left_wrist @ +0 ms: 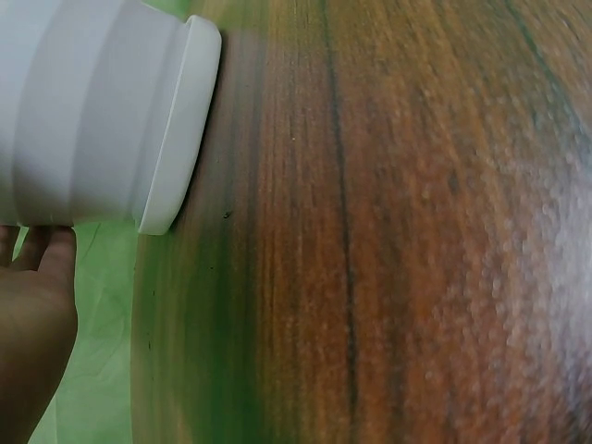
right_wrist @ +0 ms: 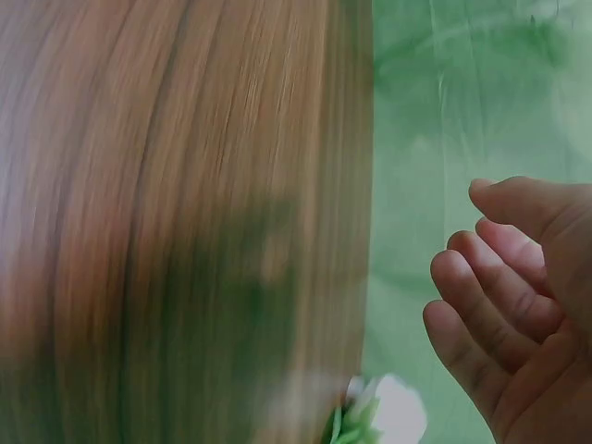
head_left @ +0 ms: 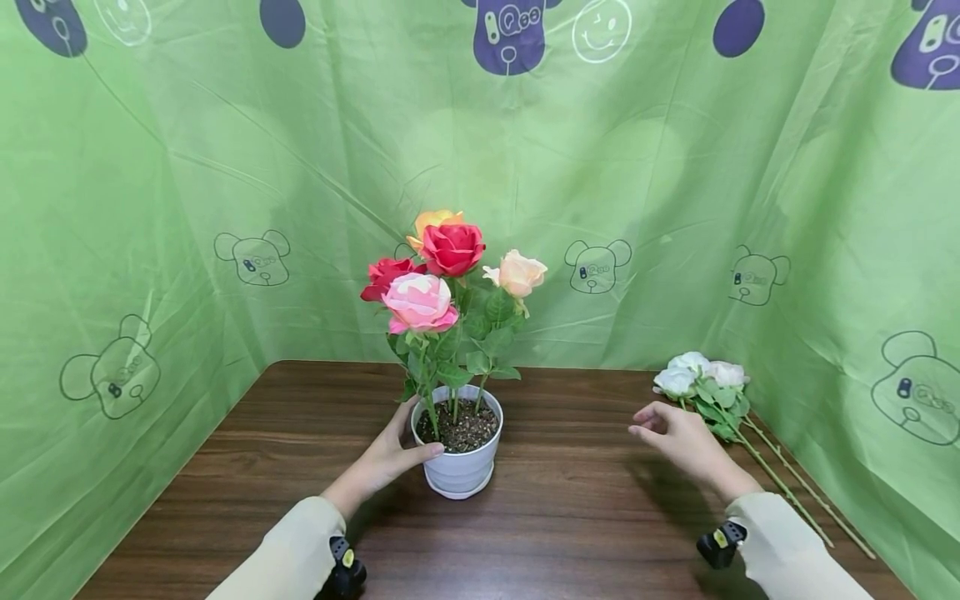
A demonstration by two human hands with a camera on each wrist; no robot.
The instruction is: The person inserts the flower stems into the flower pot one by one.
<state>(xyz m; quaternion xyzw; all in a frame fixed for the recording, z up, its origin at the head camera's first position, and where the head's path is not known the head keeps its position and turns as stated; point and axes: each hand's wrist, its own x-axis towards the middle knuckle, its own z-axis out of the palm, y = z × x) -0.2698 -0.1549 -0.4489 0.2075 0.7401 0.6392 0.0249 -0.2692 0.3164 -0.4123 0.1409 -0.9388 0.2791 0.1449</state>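
Note:
A white flowerpot (head_left: pixel 460 472) filled with dark soil (head_left: pixel 468 429) stands upright on the table, on a saucer. In it grow several roses: a red rose (head_left: pixel 453 249), another red rose (head_left: pixel 388 277), a pink rose (head_left: pixel 420 302), a peach rose (head_left: pixel 516 273) and a partly hidden orange one (head_left: pixel 435 223). My left hand (head_left: pixel 390 450) grips the pot's left side, thumb along the front rim; in the left wrist view, fingertips (left_wrist: pixel 61 242) touch its wall. Holding nothing, my right hand (head_left: pixel 686 442) hovers with loosely bent fingers just left of the white roses (head_left: pixel 678 379).
The white roses' long green stems (head_left: pixel 787 487) lie along the right edge of the brown wooden table (head_left: pixel 570 517). Green printed cloth (head_left: pixel 480 150) hangs behind and on both sides. A black wrist camera (head_left: pixel 722 543) sits at each sleeve.

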